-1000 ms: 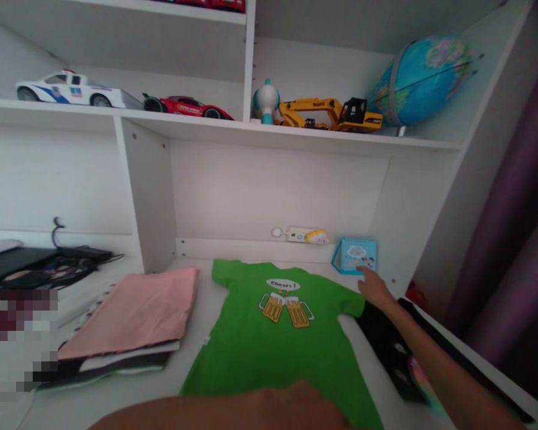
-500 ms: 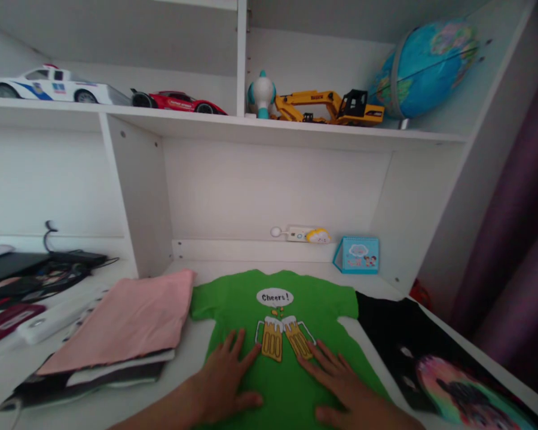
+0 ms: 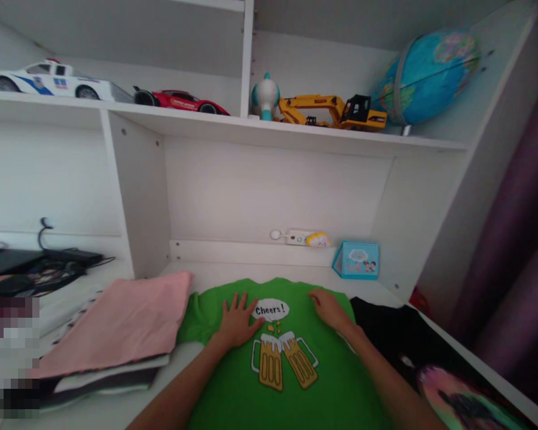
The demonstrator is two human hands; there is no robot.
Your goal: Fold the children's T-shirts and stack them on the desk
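Note:
A green T-shirt (image 3: 296,400) with a beer-mug print and the word "Cheers!" lies flat on the white desk (image 3: 255,272). My left hand (image 3: 237,319) rests flat on its upper left part, fingers spread, just left of the speech bubble. My right hand (image 3: 329,307) lies flat on the shirt's upper right shoulder, fingers stretched toward the collar. Neither hand holds anything.
A folded pink garment (image 3: 121,325) tops a stack at the left. A black printed shirt (image 3: 434,370) lies at the right. A small blue box (image 3: 357,261) and a power strip (image 3: 298,237) stand by the back wall. Toy cars, an excavator and a globe (image 3: 425,71) sit on the shelf above.
Both hands slid up the green shirt from beside the mugs to its shoulders. Earlier the right hand was out near the blue box, at the shirt's right sleeve.

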